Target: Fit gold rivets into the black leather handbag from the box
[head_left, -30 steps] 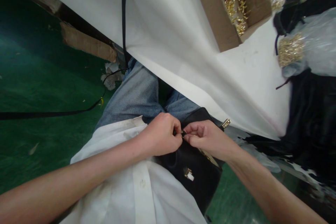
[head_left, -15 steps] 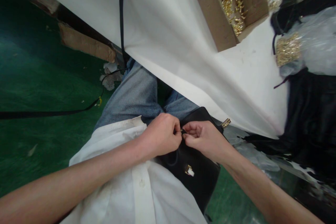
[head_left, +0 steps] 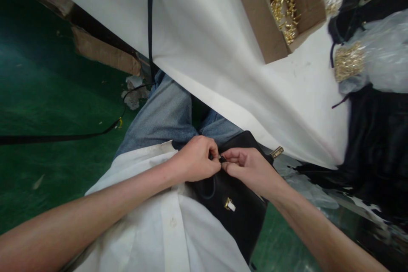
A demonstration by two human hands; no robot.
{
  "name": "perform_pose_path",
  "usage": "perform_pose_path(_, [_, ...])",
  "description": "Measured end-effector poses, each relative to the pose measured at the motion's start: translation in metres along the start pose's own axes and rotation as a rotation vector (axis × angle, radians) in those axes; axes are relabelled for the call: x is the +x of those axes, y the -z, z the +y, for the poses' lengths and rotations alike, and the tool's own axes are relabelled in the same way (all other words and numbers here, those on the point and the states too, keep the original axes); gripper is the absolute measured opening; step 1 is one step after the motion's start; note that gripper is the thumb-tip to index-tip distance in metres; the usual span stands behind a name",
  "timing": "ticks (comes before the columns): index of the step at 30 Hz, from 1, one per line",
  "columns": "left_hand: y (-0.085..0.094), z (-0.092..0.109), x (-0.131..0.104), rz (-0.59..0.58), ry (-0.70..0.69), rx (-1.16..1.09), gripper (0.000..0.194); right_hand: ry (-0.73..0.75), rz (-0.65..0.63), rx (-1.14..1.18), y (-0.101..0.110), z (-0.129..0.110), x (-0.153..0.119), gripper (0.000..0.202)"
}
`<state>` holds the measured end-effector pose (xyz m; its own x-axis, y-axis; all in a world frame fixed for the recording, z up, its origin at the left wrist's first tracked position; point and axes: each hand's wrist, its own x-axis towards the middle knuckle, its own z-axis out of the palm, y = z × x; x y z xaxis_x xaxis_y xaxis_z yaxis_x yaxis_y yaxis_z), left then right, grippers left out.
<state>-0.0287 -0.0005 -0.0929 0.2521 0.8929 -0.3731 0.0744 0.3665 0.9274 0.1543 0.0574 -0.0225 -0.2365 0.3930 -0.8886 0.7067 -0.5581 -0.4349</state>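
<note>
A black bag (head_left: 242, 216) lies across my lap, with a gold clasp (head_left: 229, 205) on its face and a gold metal piece (head_left: 277, 152) at its upper right edge. My left hand (head_left: 202, 159) is closed in a pinch above the bag, at the near end of a small black piece (head_left: 222, 159). My right hand (head_left: 245, 165) pinches the same small black piece from the other side. The fingertips of both hands nearly meet there. A dark loop of the bag shows just below my left hand.
A white-covered table (head_left: 204, 46) holds a cardboard box (head_left: 263, 21) of gold fittings. Plastic bags of gold parts (head_left: 350, 61) and black material (head_left: 376, 136) are at the right. A black strap (head_left: 150, 21) hangs over the table edge. Cardboard (head_left: 105, 51) lies at left.
Both hands stay at the same spot, with only slight finger and wrist shifts. The gold metal piece at the bag's edge has moved slightly right.
</note>
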Motion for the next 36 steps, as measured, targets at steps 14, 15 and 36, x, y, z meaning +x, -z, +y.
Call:
perform_pose_path(14, [-0.01, -0.006, -0.006, 0.1, -0.112, -0.086, 0.018, -0.085, 0.033, 0.219, 0.003, 0.007, 0.002, 0.034])
perform_pose_path(15, [-0.01, -0.006, -0.007, 0.098, -0.123, -0.078, 0.017, -0.096, 0.029, 0.231, 0.004, 0.006, 0.001, 0.032])
perform_pose_path(36, [-0.004, 0.003, -0.014, 0.089, -0.081, 0.049, 0.013, -0.167, -0.019, 0.153, 0.006, -0.004, 0.002, 0.054])
